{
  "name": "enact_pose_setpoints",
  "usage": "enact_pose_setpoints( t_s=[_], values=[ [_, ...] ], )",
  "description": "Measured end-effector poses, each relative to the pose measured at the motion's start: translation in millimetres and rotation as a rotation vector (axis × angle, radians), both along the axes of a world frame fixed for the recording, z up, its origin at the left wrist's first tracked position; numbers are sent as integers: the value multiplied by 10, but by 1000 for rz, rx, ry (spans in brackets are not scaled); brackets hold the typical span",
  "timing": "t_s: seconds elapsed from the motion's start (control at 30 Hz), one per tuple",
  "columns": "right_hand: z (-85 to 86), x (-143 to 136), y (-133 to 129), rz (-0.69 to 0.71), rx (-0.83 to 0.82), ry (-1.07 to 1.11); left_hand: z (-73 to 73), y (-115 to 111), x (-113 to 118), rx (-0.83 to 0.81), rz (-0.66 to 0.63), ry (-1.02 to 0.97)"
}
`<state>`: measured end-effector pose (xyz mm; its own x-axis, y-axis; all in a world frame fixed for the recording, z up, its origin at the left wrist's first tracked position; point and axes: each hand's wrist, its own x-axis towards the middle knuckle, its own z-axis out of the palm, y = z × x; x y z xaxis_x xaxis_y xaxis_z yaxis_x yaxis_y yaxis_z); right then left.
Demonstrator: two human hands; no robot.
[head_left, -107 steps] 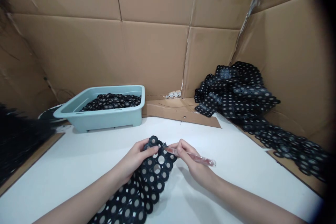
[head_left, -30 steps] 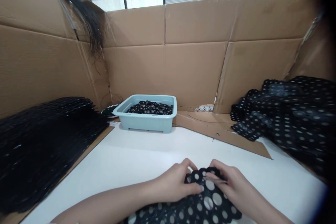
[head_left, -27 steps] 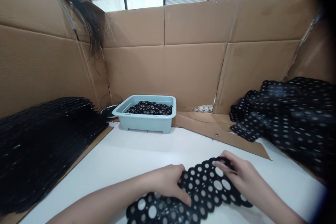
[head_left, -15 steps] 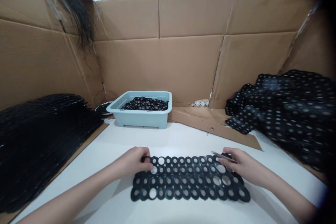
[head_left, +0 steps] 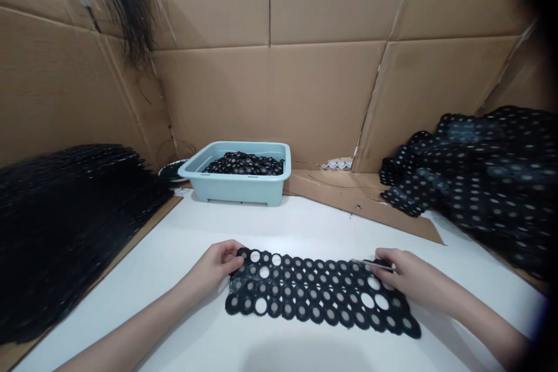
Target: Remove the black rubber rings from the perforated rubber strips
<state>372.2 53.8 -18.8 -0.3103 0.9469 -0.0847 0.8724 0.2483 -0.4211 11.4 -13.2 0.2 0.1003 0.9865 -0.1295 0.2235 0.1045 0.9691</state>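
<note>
A black lace strip (head_left: 311, 293) made of rows of rings lies on the white table in front of me. Most ring centres look greyish, while several are bright white. My left hand (head_left: 222, 260) pinches the strip's upper left corner between thumb and fingers. At the upper right end, my right hand (head_left: 394, 270) is closed around slim metal tweezers (head_left: 378, 265), whose tip points left over the top row. The right fingers also touch the strip's edge; whether they grip it too I cannot tell.
A light blue basin (head_left: 238, 186) holding more black ringed lace stands at the back. Dark stacked material (head_left: 78, 232) fills the left side, and a heap of dotted black lace (head_left: 488, 174) the right. Cardboard walls (head_left: 322, 93) surround the table, with black strands (head_left: 122, 6) hanging upper left.
The strip has tilted, its left end higher and its right end slightly lower. My left hand has shifted to the strip's corner. The camera view has dipped a little.
</note>
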Motion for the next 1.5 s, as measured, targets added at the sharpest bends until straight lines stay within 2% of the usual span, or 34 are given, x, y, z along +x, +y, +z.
enact_pose_setpoints(
  t_s=[0.07, 0.13, 0.23, 0.37, 0.47, 0.57, 0.67, 0.77, 0.87, 1.0, 1.13, 1.27, 1.4, 1.5],
  values=[
    [32, -2, 20, -60, 134, 27, -5, -5, -16, -7, 2, -19],
    [144, -49, 7, -105, 263, 150, -15, -6, -31, -20, 17, -43],
    [418, -267, -105, -116, 266, 400, -40, 7, -43, -36, 32, -85],
    [727, -797, -320, 42, 50, 584, -66, 29, -54, -57, 52, -136],
    [800, -1243, -400, 242, 83, 727, -76, 32, -63, -62, 69, -175],
    [707, -1619, -404, 325, 59, 935, -89, 30, -63, -47, 82, -217],
    [461, -1848, -397, 322, -63, 1145, -96, 30, -54, -22, 95, -217],
    [190, -1905, -399, 253, -245, 1174, -88, 34, -44, -21, 106, -194],
    [40, -1874, -391, 174, -369, 1121, -85, 44, -49, -45, 122, -159],
    [6, -1876, -373, 146, -443, 1020, -116, 53, -105, -53, 35, -130],
    [-31, -1929, -377, 139, -423, 960, -119, 10, -153, -75, -36, -31],
    [-76, -1939, -396, 182, -395, 957, -74, -62, -102, -55, 9, 118],
    [-63, -1914, -430, 293, -317, 874, -53, -105, -1, -62, 112, 9],
    [-48, -1915, -441, 356, -241, 790, -56, -126, 30, -67, 125, -69]
  ],
)
